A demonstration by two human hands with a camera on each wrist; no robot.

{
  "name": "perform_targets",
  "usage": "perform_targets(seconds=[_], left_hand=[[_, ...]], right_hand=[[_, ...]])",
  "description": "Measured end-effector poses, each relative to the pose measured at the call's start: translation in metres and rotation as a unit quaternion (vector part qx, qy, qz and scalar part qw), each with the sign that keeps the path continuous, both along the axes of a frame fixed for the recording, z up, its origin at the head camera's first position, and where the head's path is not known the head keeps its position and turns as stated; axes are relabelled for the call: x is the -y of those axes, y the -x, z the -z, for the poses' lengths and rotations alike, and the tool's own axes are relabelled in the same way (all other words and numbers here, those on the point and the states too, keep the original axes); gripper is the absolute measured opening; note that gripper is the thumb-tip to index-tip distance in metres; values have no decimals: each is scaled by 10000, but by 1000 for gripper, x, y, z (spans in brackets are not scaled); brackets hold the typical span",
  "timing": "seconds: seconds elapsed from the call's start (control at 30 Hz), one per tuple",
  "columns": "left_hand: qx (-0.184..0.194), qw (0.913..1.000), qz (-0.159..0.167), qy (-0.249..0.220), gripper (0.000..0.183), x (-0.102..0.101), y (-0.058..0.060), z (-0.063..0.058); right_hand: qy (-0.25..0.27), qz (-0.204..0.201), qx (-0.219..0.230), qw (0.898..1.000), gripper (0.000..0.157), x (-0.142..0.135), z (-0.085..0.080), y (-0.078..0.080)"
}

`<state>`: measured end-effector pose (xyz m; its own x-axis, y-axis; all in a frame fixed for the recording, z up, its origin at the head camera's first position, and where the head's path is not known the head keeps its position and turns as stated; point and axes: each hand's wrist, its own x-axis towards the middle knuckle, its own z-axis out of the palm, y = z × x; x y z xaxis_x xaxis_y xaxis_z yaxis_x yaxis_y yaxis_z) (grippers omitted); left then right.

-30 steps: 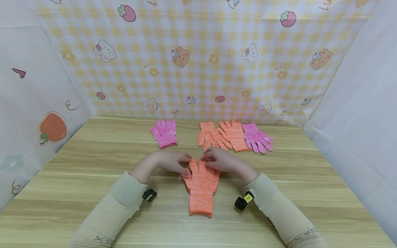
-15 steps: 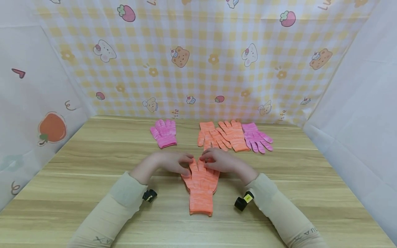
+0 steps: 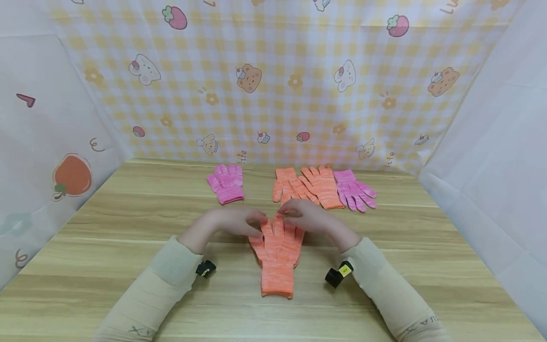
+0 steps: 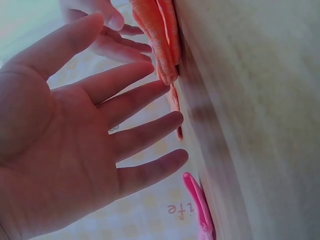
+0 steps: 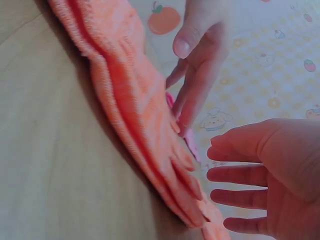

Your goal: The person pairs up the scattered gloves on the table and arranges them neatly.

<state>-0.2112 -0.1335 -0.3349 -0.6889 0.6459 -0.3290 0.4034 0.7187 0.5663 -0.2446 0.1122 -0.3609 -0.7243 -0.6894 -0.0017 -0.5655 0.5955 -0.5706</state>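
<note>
Two orange knitted gloves lie stacked flat on the table, cuffs toward me and fingers pointing away. My left hand is beside the thumb and finger side of the stack; in the left wrist view its fingers are straight and spread, with nothing in the palm. Over the right-hand glove fingers hovers my right hand, covering some of them. Its fingers extend loosely in the right wrist view, apart from the layered orange edge.
Behind the hands, a pink glove lies at the left. To the right, an orange glove, another orange glove and a pink glove lie in an overlapping row. A checked curtain hangs behind the wooden table.
My right hand has lifted slightly away from the glove fingertips, uncovering more of them. The left hand and the gloves have barely moved.
</note>
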Motion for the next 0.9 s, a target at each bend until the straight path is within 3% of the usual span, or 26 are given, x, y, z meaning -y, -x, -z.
perform_targets(seconds=[0.23, 0.53, 0.73, 0.9], left_hand=[[-91, 9982, -399, -442, 53, -3, 5, 2], [-201, 9912, -993, -850, 49, -11, 9, -6], [-345, 9844, -1285, -1153, 49, -17, 22, -5], [-201, 9735, -1708, -1511, 49, -21, 35, -5]], right_hand=[[78, 374, -46, 9993, 29, -6, -11, 2], [350, 698, -51, 9969, 32, -13, -18, 12], [604, 1006, 103, 9930, 33, -15, -24, 20], [865, 1452, 219, 9854, 33, -15, -31, 28]])
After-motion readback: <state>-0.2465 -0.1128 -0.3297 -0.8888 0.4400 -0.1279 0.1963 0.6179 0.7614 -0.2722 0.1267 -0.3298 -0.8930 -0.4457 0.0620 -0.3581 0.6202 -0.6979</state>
